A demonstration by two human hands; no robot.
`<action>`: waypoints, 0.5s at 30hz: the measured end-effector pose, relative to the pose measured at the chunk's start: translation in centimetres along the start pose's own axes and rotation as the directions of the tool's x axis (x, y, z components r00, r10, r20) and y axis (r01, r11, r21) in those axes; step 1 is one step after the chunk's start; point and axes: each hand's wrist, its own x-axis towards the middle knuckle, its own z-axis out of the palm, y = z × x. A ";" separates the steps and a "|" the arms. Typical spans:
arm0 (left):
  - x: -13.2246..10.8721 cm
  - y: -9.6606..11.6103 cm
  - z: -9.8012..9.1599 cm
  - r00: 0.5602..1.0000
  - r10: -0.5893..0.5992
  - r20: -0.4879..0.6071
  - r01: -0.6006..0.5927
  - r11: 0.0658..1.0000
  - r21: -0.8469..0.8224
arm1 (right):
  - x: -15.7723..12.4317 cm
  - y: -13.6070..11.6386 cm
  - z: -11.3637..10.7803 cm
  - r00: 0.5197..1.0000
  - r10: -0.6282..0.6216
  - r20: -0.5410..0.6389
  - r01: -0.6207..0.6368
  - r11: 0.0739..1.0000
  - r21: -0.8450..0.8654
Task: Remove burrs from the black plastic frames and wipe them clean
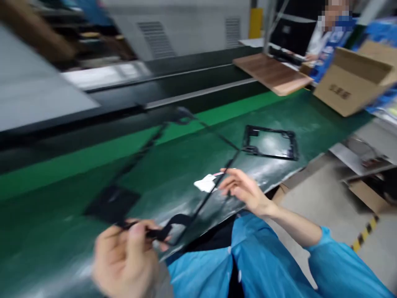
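My left hand (pixel 127 256), blurred by motion, is closed on the near left corner of a thin black rectangular frame (pixel 203 203). The frame is tilted above the bench, and the green surface shows through it. A dark flat piece (pixel 113 203) appears at its left side; whether it belongs to the frame I cannot tell. My right hand (pixel 242 188) is beside the frame's right edge with fingers apart, the fingertips at or very near the bar. Close to those fingers, a small white piece (pixel 205 183) lies on the bench.
Another black frame (pixel 294 145) lies flat on the green bench (pixel 173 165). Further back are a wood-grain board (pixel 269 72) and an open cardboard box (pixel 350 82). A grey panel (pixel 37 82) stands at left. A person (pixel 319 41) is at the far right.
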 end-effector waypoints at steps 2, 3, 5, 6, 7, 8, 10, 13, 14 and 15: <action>-0.4 -0.7 0.1 0.998 -0.056 -0.038 0.056 0.998 -0.006 | 0.3 -0.7 0.1 0.999 0.032 -0.004 -0.031 0.990 0.139; -0.6 -0.8 0.2 0.996 -0.082 -0.042 0.082 0.997 -0.018 | 0.4 -1.0 0.2 0.998 0.053 -0.019 -0.048 0.982 0.185; -1.2 -0.6 0.2 0.991 -0.124 -0.041 0.122 0.992 -0.043 | 0.2 -1.7 0.6 0.993 0.107 -0.053 -0.091 0.967 0.237; -1.5 -0.4 0.0 0.990 -0.135 -0.041 0.133 0.989 -0.060 | 0.1 -2.0 0.8 0.989 0.131 -0.066 -0.111 0.962 0.250; -1.7 -0.2 -0.2 0.989 -0.142 -0.040 0.138 0.987 -0.077 | -0.1 -2.2 1.0 0.986 0.152 -0.075 -0.128 0.958 0.257; -2.0 0.0 -0.4 0.989 -0.144 -0.041 0.140 0.986 -0.095 | -0.2 -2.3 1.2 0.982 0.169 -0.081 -0.143 0.955 0.261; -2.3 0.2 -1.0 0.989 -0.143 -0.042 0.137 0.982 -0.128 | -0.3 -2.4 1.6 0.976 0.198 -0.086 -0.169 0.950 0.264; -2.5 0.2 -1.5 0.989 -0.139 -0.040 0.131 0.977 -0.168 | -0.3 -2.1 2.1 0.969 0.234 -0.084 -0.205 0.942 0.265; -2.6 0.1 -1.6 0.990 -0.136 -0.040 0.127 0.976 -0.178 | -0.4 -1.9 2.2 0.966 0.245 -0.081 -0.216 0.940 0.266; -2.7 0.1 -1.7 0.990 -0.132 -0.042 0.123 0.975 -0.185 | -0.4 -1.9 2.3 0.964 0.254 -0.076 -0.226 0.937 0.267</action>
